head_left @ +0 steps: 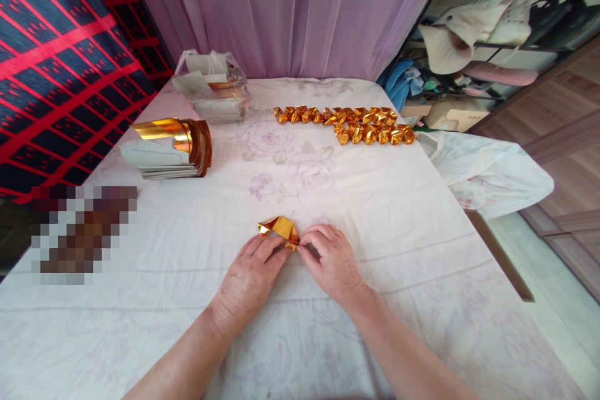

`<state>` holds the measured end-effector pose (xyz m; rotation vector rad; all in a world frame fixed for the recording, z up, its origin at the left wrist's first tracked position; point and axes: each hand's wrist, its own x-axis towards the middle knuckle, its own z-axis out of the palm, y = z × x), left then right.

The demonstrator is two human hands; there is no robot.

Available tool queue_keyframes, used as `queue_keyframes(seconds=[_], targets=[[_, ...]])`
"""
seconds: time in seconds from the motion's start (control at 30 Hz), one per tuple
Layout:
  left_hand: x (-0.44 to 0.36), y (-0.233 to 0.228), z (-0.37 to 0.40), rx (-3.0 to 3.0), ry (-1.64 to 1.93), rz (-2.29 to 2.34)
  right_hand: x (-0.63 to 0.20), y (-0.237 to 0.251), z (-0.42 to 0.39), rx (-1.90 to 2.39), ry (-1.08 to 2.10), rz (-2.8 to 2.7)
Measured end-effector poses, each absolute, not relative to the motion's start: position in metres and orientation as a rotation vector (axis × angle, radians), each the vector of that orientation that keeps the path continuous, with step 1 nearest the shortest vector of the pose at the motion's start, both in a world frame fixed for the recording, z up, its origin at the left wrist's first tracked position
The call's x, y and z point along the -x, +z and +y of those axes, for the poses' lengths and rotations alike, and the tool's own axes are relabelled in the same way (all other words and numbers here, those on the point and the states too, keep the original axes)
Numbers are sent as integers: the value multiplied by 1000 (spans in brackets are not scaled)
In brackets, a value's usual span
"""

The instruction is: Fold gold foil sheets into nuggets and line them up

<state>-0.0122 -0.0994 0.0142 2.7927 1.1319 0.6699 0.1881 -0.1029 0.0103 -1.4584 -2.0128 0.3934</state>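
Observation:
A partly folded piece of shiny gold foil paper [282, 225] lies on the table in front of me. My left hand [253, 270] rests on its near left side, fingers bent over and pressing it. At its right end, my right hand [334, 262] pinches the edge between thumb and fingers. The fingertips of both hands nearly meet there, and they hide the lower part of the foil. Farther back, folded gold foil pieces [335, 115] stand in a long row, with a shorter row of the same pieces [375, 134] just in front at the right.
A curled stack of gold and white paper sheets [169, 159] stands at the left. Behind it is a clear plastic bag [210, 87] of more sheets. A flowered cloth [398, 212] covers the table. Right of the table are a white bag [501, 169] and cluttered shelves [469, 44].

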Motion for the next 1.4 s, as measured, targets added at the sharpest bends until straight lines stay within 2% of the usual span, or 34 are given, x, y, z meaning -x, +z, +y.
queue_keyframes(seconds=[1.2,1.4], targets=[[7,18,-103,-2789,502,1186,-188,12,-105,1449,421,-2013],[7,17,-102,-2813,498,1169,-179,12,-105,1557,322,-1971]])
